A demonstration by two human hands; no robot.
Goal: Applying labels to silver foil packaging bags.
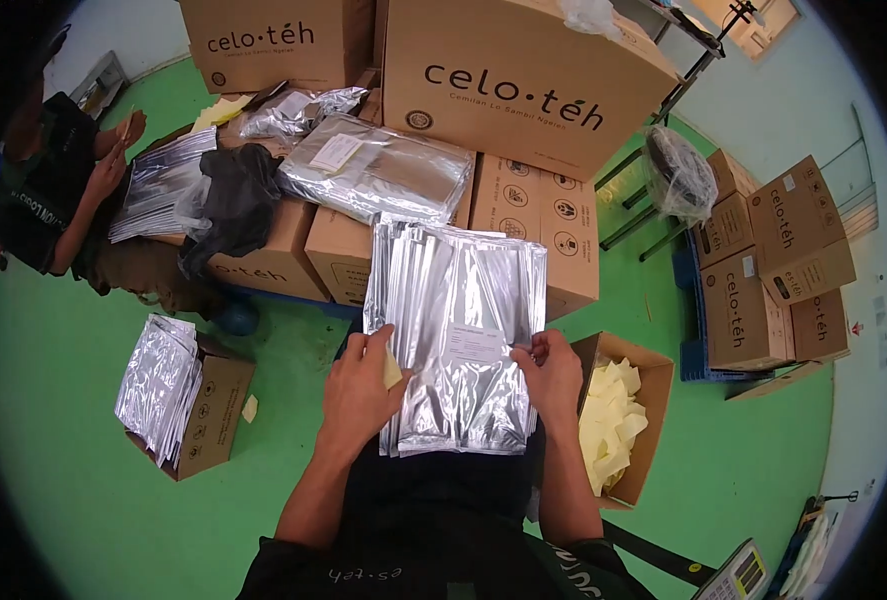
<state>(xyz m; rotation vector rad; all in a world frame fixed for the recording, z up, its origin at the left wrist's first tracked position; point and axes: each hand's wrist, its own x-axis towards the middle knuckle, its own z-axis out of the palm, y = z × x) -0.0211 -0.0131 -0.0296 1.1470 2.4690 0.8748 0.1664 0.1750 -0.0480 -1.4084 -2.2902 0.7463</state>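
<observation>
A stack of flat silver foil pouches [453, 340] rests on my lap, with a white label [473, 343] on the top pouch. My left hand [359, 385] is at the stack's left edge, fingers closed on a small yellow paper slip [394, 366]. My right hand [549, 375] grips the right edge of the stack, thumb over the top pouch near the label. To the right on the floor, an open cardboard box [653, 420] holds several loose yellow slips [615, 418].
Ahead are cartons [533, 70] with silver packs [373, 165] and a black plastic bag [233, 200]. Another person [53, 190] works at left. A box of pouches [218, 410] stands lower left. Right are a plastic-wrapped stool [678, 175], stacked cartons [738, 310] and a wall.
</observation>
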